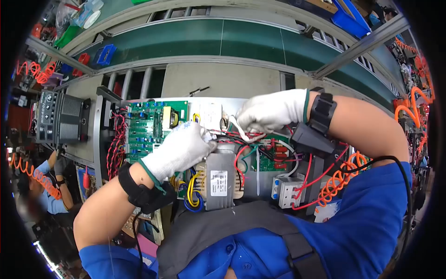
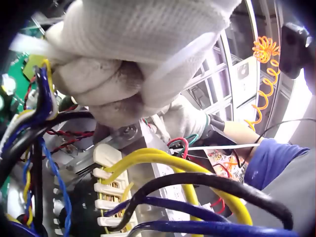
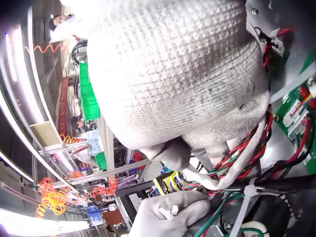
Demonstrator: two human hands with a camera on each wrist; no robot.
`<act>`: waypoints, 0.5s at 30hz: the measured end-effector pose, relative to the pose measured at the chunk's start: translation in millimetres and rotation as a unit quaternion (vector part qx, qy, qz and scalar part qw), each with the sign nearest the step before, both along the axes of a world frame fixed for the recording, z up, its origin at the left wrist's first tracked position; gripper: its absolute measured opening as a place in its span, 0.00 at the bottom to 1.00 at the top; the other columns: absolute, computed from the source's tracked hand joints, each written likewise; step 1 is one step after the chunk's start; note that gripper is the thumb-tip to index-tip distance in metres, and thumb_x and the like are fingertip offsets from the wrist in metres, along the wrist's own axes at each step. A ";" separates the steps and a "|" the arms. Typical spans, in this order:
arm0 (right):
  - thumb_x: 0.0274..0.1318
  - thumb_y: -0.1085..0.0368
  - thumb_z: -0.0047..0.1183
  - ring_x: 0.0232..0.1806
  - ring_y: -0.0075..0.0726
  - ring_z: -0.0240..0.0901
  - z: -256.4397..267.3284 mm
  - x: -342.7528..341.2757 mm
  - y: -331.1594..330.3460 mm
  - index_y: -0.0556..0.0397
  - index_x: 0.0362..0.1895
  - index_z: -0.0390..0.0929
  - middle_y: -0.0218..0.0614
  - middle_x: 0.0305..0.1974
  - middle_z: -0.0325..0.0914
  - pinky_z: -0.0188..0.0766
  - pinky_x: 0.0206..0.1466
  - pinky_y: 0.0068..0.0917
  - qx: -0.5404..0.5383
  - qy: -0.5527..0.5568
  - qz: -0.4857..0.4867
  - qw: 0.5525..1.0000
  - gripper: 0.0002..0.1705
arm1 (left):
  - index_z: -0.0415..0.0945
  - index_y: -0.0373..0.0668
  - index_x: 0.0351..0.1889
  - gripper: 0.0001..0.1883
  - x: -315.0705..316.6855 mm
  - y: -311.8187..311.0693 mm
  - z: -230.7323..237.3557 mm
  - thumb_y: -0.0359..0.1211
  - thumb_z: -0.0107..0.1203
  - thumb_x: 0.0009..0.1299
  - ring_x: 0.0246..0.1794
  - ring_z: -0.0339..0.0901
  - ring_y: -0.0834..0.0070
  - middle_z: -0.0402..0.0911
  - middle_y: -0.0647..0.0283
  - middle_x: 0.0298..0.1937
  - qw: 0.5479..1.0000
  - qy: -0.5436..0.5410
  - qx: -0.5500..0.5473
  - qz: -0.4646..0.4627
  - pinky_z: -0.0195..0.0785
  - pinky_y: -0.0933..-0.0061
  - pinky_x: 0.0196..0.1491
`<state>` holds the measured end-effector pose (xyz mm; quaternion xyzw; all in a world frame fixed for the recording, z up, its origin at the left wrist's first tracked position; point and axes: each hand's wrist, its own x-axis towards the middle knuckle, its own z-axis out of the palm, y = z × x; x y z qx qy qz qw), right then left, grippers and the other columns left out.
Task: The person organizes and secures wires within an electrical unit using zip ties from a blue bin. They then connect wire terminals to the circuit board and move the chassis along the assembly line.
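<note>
My gloved left hand (image 1: 183,149) is above the transformer (image 1: 219,181), its fingers curled round a thin white plastic strip (image 2: 185,52) that looks like a cable tie. Small white plastic ends (image 3: 169,212) stick out between those fingers in the right wrist view. Further right, my gloved right hand (image 1: 267,114) grips a white cable (image 3: 224,181) together with twisted red and black wires (image 3: 242,157); its palm side is hidden. A white cable tie (image 3: 249,191) circles the dark wire bundle near both hands. Yellow, black and blue leads (image 2: 197,182) bend out from the transformer's side.
A green circuit board (image 1: 144,125) lies left of the hands, and a smaller board (image 1: 265,160) lies to the right. A terminal block (image 1: 289,191) with red wires sits at the front right. Beyond the work runs a green conveyor belt (image 1: 251,39). A black device (image 1: 60,118) stands far left.
</note>
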<state>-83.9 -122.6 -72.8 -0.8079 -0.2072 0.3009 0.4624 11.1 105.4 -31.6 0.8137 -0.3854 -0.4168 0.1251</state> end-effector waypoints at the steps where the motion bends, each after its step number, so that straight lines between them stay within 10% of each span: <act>1: 0.57 0.71 0.49 0.29 0.45 0.66 -1.8 0.1 5.4 0.60 0.28 0.73 0.42 0.26 0.70 0.64 0.34 0.36 0.035 0.012 0.010 0.999 0.06 | 0.77 0.36 0.21 0.17 -0.3 0.4 -0.3 0.39 0.60 0.65 0.16 0.71 0.75 0.75 0.62 0.15 1.000 0.012 -0.002 0.010 0.65 0.68 0.25; 3: 0.58 0.69 0.50 0.31 0.52 0.64 -7.2 2.7 14.3 0.60 0.27 0.71 0.48 0.27 0.68 0.63 0.35 0.38 0.144 0.109 -0.042 0.983 0.08 | 0.77 0.35 0.23 0.16 1.9 2.6 -10.4 0.39 0.60 0.65 0.18 0.73 0.76 0.76 0.61 0.17 1.000 0.026 -0.002 0.015 0.66 0.67 0.26; 6: 0.63 0.63 0.47 0.27 0.44 0.61 -8.2 9.7 12.7 0.59 0.26 0.70 0.41 0.23 0.63 0.60 0.33 0.35 0.077 -0.204 0.140 0.966 0.15 | 0.78 0.34 0.26 0.15 3.8 4.3 -21.6 0.39 0.59 0.65 0.19 0.74 0.76 0.77 0.61 0.18 0.999 0.035 -0.029 0.011 0.67 0.68 0.27; 7: 0.63 0.62 0.47 0.26 0.42 0.60 -8.4 4.8 15.3 0.60 0.25 0.69 0.41 0.22 0.63 0.59 0.33 0.35 0.068 -0.004 0.062 0.996 0.16 | 0.79 0.33 0.28 0.15 5.9 0.9 -19.3 0.38 0.59 0.65 0.20 0.75 0.77 0.77 0.61 0.19 0.998 0.058 -0.017 0.005 0.67 0.69 0.26; 10: 0.61 0.62 0.48 0.26 0.40 0.60 -2.2 1.3 17.7 0.61 0.25 0.69 0.41 0.23 0.63 0.59 0.33 0.34 -0.002 -0.044 0.084 0.996 0.16 | 0.79 0.33 0.28 0.15 9.4 -7.4 -6.7 0.38 0.60 0.65 0.19 0.73 0.79 0.76 0.64 0.18 0.995 0.097 0.010 -0.023 0.66 0.71 0.24; 15: 0.59 0.60 0.51 0.23 0.39 0.64 13.8 -17.4 36.9 0.62 0.28 0.72 0.41 0.21 0.68 0.62 0.30 0.34 -0.072 -0.021 -0.178 0.981 0.16 | 0.78 0.36 0.31 0.09 25.5 -10.2 13.4 0.34 0.60 0.64 0.22 0.73 0.82 0.77 0.64 0.21 0.983 0.168 0.030 -0.068 0.66 0.76 0.26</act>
